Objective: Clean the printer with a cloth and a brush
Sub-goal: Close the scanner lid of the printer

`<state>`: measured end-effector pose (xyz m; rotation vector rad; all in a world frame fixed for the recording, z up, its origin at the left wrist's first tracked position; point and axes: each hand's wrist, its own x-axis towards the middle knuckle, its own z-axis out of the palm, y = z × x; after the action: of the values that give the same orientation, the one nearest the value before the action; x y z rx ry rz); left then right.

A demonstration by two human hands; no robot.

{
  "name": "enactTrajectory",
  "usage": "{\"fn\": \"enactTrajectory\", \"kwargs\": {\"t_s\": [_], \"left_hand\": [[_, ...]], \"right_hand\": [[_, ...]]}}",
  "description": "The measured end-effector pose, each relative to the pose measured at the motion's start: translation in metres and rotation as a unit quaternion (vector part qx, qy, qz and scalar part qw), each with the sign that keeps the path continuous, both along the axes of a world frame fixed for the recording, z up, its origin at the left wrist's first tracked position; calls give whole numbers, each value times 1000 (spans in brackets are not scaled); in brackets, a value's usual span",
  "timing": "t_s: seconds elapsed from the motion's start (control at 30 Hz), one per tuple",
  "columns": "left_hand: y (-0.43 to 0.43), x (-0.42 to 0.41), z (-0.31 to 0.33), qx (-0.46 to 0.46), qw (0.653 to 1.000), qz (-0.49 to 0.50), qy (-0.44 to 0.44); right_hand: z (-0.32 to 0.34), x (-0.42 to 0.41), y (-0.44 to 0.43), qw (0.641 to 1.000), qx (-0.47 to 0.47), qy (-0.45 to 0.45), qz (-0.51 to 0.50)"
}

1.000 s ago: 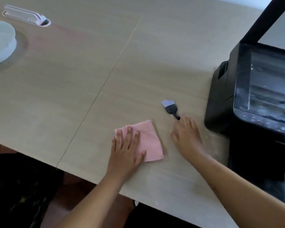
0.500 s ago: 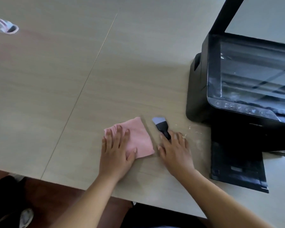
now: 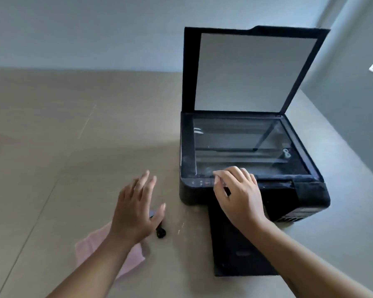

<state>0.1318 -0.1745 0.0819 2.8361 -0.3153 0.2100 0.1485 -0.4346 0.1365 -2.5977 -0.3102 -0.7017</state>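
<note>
The black printer point(image 3: 306, 196) stands on the table at the right with its scanner lid point(image 3: 254, 69) raised upright and the glass point(image 3: 241, 145) bare and dusty. My right hand point(image 3: 238, 194) hovers over the front control strip, fingers bent, holding nothing. My left hand point(image 3: 136, 209) is raised above the table with fingers spread and empty. Under it lies the pink cloth point(image 3: 91, 248), flat on the table. The small black brush point(image 3: 160, 232) lies beside the cloth, mostly hidden by my left hand; only its handle end shows.
The printer's output tray point(image 3: 235, 250) sticks out toward me along the wooden table point(image 3: 52, 147). A grey wall runs behind the table. Some pale dust specks lie on the table near the brush.
Both hands have lifted off the table: the left left the cloth, the right left the brush and moved up to the printer's front. The view has tilted up onto the printer.
</note>
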Motion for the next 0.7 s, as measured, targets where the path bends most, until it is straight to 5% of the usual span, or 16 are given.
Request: {"fn": "enactTrajectory", "kwargs": {"t_s": [0.47, 0.7], "left_hand": [[-161, 206, 186, 74, 979, -46, -184], [-186, 277, 248, 130, 977, 11, -172]], "right_hand": [[172, 207, -145, 995, -93, -11, -19], [199, 269, -176, 988, -142, 48, -46]]}}
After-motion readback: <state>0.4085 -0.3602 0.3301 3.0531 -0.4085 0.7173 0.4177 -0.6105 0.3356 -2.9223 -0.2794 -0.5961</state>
